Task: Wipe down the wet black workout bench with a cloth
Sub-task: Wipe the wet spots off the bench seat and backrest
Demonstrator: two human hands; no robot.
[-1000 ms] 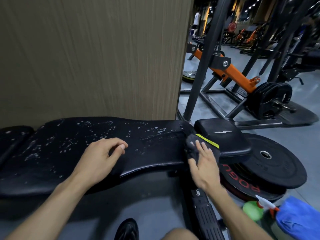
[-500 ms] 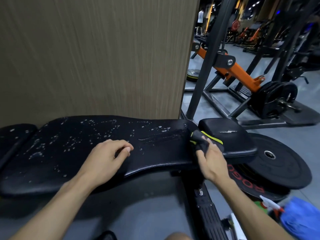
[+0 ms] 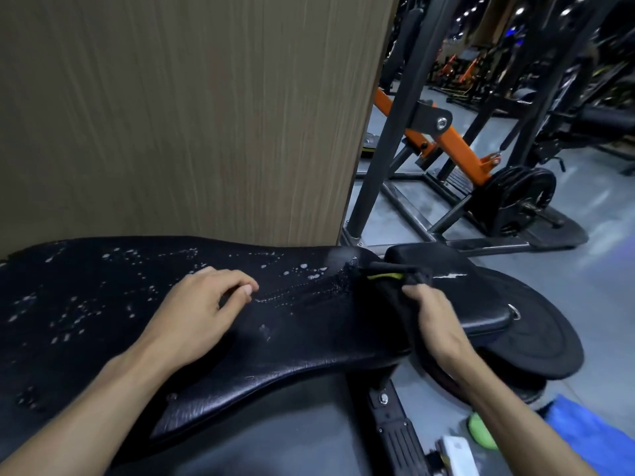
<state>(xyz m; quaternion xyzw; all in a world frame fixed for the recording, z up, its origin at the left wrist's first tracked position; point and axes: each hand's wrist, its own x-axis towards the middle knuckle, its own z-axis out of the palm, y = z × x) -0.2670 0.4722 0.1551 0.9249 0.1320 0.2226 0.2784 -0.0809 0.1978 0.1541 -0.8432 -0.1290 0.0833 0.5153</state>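
The black workout bench (image 3: 103, 304) stretches across the lower half of the view, its long pad speckled with water drops, mostly on the left and middle. My right hand (image 3: 434, 321) grips a black cloth with a yellow-green stripe (image 3: 381, 286) and holds it against the pad's right end, by the gap before the small seat pad (image 3: 457, 290). My left hand (image 3: 202, 314) rests on the middle of the pad with loosely curled fingers, holding nothing.
A wood-grain wall (image 3: 171, 115) stands right behind the bench. Black weight plates (image 3: 536, 345) lie on the floor under the seat pad. A blue cloth (image 3: 591, 438), a green bottle (image 3: 481, 434) and a white object sit at lower right. A rack with an orange arm (image 3: 446, 139) stands behind.
My right hand has curled round the cloth and carried it up from the pad's front edge onto the top at the right end. The left hand has stayed put.
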